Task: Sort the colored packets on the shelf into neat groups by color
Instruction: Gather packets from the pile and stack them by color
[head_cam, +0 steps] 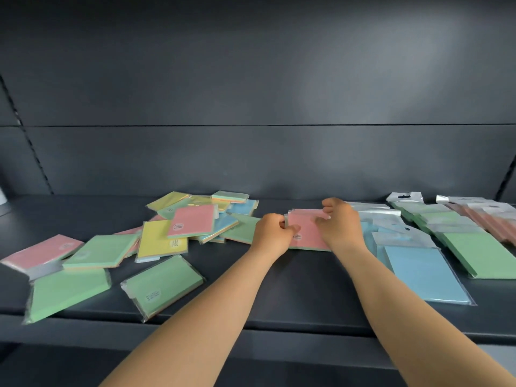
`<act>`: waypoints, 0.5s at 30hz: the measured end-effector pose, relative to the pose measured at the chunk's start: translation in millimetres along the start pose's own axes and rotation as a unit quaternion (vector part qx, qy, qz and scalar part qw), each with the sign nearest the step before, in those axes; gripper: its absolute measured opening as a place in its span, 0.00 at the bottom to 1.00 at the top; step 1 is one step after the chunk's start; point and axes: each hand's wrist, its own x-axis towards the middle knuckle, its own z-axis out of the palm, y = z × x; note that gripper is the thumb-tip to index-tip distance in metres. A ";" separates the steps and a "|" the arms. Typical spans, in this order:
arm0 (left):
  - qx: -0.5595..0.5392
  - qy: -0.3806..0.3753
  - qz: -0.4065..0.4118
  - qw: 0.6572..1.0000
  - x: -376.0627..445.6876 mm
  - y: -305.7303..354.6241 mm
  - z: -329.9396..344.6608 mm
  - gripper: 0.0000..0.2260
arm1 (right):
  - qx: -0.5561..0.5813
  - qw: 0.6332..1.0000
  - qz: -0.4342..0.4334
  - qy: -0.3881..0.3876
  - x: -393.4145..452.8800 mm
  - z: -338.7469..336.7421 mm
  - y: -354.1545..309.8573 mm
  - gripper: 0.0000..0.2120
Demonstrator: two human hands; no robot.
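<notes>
Both hands are gripping one pink packet [307, 233] lying mid-shelf [279, 289], the left hand [272, 233] pinching its left edge, the right hand [339, 224] curling over its top right. Nearest left, two green packets [164, 286] are lying loose. Farther back, a mixed pile [201, 219] is sitting; rightward, blue [424, 275], green [480, 251] and reddish-brown rows [491, 219] are lying overlapped.

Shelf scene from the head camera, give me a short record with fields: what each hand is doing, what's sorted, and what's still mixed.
left hand: left hand pinches the left edge of the pink packet stack
right hand: right hand grips the stack's right side
sorted rows: blue row, green row and reddish-brown row, all to the right of the hands
unsorted: mixed pile of pink, yellow, green and blue packets on the left
surface: dark shelf
</notes>
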 end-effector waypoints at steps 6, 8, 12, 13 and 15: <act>0.083 0.019 0.026 0.996 -2.2 13.1 -55.1 0.21 | -0.001 0.999 -0.050 -0.008 -6.2 -4.5 -24.1 0.22; 0.105 0.020 0.040 0.993 -2.0 7.2 -92.6 0.17 | 0.000 0.997 -0.079 -0.017 -7.3 -3.3 -44.9 0.22; 0.185 0.004 0.034 0.982 -10.5 -21.8 -181.2 0.15 | -0.019 0.986 -0.130 -0.103 -13.3 9.6 -96.1 0.23; 0.213 -0.007 0.023 0.977 -13.8 -31.9 -204.6 0.15 | -0.029 0.980 -0.144 -0.135 -16.0 15.4 -109.4 0.24; 0.259 -0.030 -0.006 0.965 -20.1 -53.3 -250.8 0.11 | -0.060 0.963 -0.172 -0.200 -22.3 28.8 -135.6 0.26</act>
